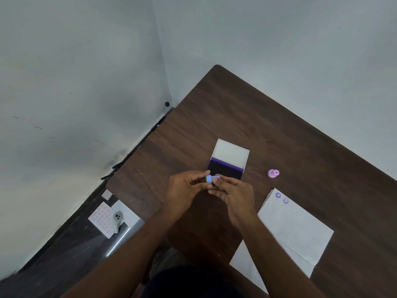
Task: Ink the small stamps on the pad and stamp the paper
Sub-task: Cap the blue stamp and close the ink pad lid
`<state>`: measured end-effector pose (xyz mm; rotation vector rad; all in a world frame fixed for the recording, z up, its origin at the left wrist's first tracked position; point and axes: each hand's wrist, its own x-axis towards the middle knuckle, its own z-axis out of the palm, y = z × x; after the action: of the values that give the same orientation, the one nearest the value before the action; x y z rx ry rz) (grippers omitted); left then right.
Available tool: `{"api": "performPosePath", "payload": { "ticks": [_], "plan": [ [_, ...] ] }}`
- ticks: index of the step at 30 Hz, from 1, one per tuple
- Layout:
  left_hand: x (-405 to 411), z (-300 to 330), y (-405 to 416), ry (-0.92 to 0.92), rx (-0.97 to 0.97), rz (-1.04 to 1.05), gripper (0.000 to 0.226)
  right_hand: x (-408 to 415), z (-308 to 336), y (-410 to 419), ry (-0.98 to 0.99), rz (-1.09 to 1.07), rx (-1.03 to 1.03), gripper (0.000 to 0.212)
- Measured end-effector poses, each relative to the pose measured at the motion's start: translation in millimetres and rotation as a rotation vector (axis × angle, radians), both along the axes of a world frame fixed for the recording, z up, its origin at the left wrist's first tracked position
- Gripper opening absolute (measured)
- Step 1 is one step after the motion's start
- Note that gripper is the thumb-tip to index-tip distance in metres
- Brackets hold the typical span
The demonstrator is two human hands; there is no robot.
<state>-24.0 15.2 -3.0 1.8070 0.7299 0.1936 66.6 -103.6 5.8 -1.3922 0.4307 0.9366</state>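
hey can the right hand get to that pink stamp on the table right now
Probably not at once: the right hand, with the left hand, holds the blue stamp. The pink stamp lies to its right on bare table, with nothing between.

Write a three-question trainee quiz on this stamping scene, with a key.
1. True or false: the paper already bears two purple prints.
2. Which stamp lies unheld on the table? A) blue B) pink C) green
3. Fill in: the ink pad's lid is ____.

Key:
1. True: both prints sit near the paper's top corner.
2. B: the pink stamp lies right of the ink pad; the left hand and right hand together hold the blue stamp.
3. Open.
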Motion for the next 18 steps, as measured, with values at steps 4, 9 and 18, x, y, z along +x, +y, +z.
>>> {"api": "performPosePath", "payload": {
  "ticks": [4,9,18],
  "plan": [
    [-0.1,2.2,1.9,0.0,-0.002,-0.019,0.04,3.6,0.6,-0.7,0.027,0.068,0.008,0.017],
    [7.6,6.5,6.1,0.001,-0.001,-0.065,0.043,11.5,5.2,-2.7,-0.002,0.063,0.025,0.023],
    [27.5,-0.5,-2.8,0.059,-0.004,-0.033,0.041,32.1,-4.9,-28.4,-0.379,0.067,-0.312,0.021]
  ]
}}
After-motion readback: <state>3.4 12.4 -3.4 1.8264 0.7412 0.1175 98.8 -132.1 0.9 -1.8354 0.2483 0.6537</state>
